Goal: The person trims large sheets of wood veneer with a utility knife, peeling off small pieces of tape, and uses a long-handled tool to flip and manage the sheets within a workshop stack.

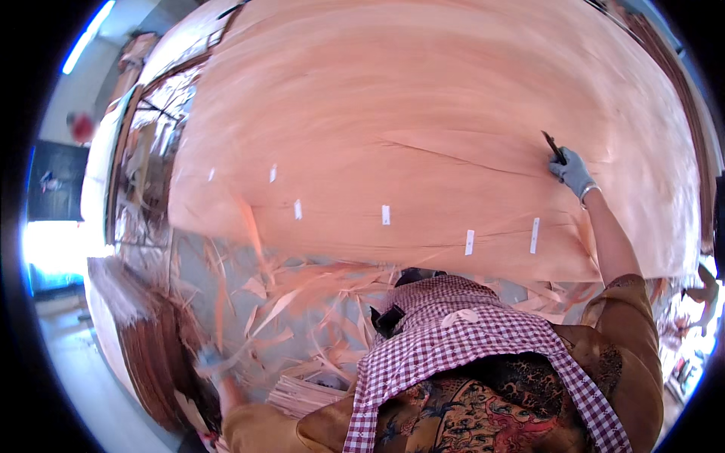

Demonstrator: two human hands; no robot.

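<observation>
Gloved right hand (572, 172) with a dark tool (553, 146) on a wide veneer sheet (423, 121), strips (302, 294) below.

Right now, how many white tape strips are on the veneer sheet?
6: two at upper left, two mid-sheet, two near the lower right edge. More may be hidden.

One large pale pink-orange wood veneer sheet (423, 113), six small white tape strips (385, 214) stuck on it, two grey-gloved hands (572, 172), one thin dark blade tool (552, 146), countless loose veneer offcut strips (294, 302)
</observation>
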